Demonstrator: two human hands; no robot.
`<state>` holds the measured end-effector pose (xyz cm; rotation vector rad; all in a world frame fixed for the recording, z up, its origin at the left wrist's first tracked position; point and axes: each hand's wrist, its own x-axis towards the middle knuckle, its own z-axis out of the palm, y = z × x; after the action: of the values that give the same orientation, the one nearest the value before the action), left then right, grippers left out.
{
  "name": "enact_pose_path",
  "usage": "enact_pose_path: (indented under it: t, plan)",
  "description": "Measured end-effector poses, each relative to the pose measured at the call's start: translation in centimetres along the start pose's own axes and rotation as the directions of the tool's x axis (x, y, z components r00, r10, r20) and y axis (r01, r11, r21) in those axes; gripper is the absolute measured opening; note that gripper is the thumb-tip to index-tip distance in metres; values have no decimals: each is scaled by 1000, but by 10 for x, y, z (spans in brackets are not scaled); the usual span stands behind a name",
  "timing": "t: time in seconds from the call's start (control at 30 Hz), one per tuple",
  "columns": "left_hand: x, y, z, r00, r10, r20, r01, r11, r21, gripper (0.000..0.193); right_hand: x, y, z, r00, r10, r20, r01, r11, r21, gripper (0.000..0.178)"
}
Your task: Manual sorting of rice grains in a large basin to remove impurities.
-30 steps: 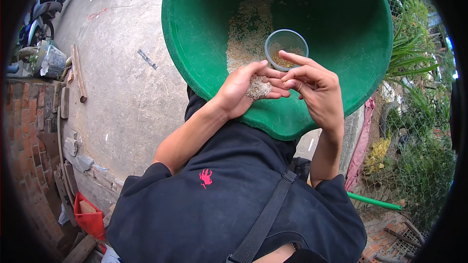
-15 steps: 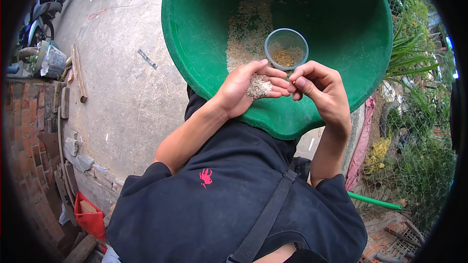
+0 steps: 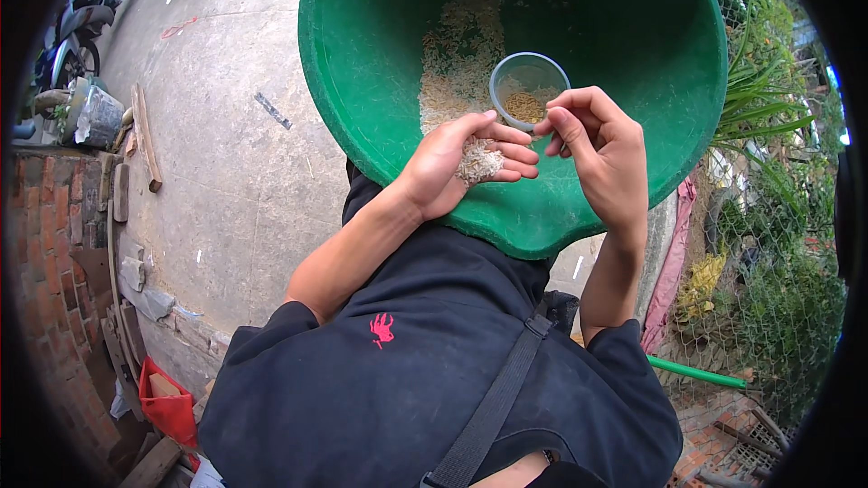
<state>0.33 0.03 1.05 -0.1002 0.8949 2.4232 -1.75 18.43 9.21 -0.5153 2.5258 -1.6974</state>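
Observation:
A big green plastic basin (image 3: 633,54) lies in front of me with pale rice grain (image 3: 461,54) spread over its bottom. Inside it stands a small clear cup (image 3: 527,90) holding some brownish grains. My left hand (image 3: 457,163) is cupped palm up over the basin's near rim, with a small heap of rice grain in the palm. My right hand (image 3: 597,149) hovers just right of it, thumb and forefinger pinched together close to the cup's rim; whether a grain sits between them is too small to tell.
Bare concrete ground (image 3: 226,126) lies to the left, with a brick wall (image 3: 45,244), wood scraps and a red bag (image 3: 167,402). A parked motorbike (image 3: 99,0) stands at top left. A wire fence and green plants (image 3: 778,244) run along the right.
My right hand has lifted slightly away from the grain in my left palm, toward the cup. The left hand and basin stay put.

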Motion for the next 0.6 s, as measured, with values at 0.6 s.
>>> enact_pose_path:
  t: [0.6]
  plan:
    - [2, -8, -8, 997, 26, -70, -35, 990, -134, 48, -2, 15, 23, 884, -409, 228, 467, 809, -357, 17]
